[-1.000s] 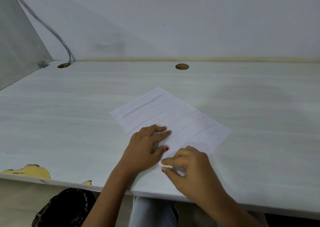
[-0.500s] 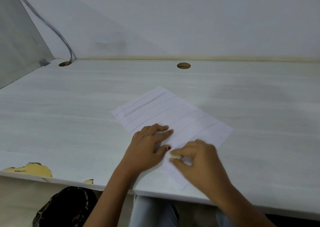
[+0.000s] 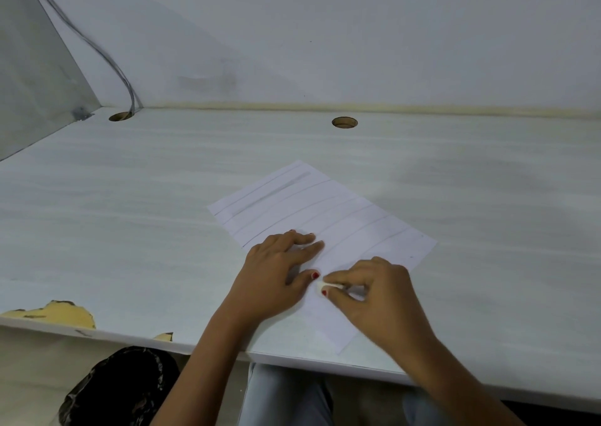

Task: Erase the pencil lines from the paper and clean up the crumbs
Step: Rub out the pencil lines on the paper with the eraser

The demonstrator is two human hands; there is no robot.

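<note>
The left hand [image 3: 276, 269] lies palm down on the paper [image 3: 351, 217], its forearm coming up from the bottom edge of the view. The fingers are straight and slightly spread, pointing away and to the right, and press the sheet flat against the surface [image 3: 130, 214]. Its thumb stretches out sideways toward the right hand [image 3: 377, 295]. The right hand comes in from the lower right with its knuckles raised and its fingers curled, pinching a small white eraser [image 3: 329, 285] between thumb and forefinger. The end of the eraser sticks out to the left of the fingertips. It sits on or just above the paper, right beside the tip of the left thumb; whether they touch cannot be told. The sheet lies at a slant on the pale surface, one corner pointing away and the nearest corner close to the front edge, with both hands over its nearer half. Several pencil lines [image 3: 328, 202] run across the far half beyond the hands, and a grey smudged band [image 3: 273, 193] lies near the far end. The strip of paper nearer than the hands looks plain. Crumbs are too small to make out. Two round holes [image 3: 344, 122] are cut in the surface near the wall, and a cable [image 3: 107, 57] runs down into the left one.
</note>
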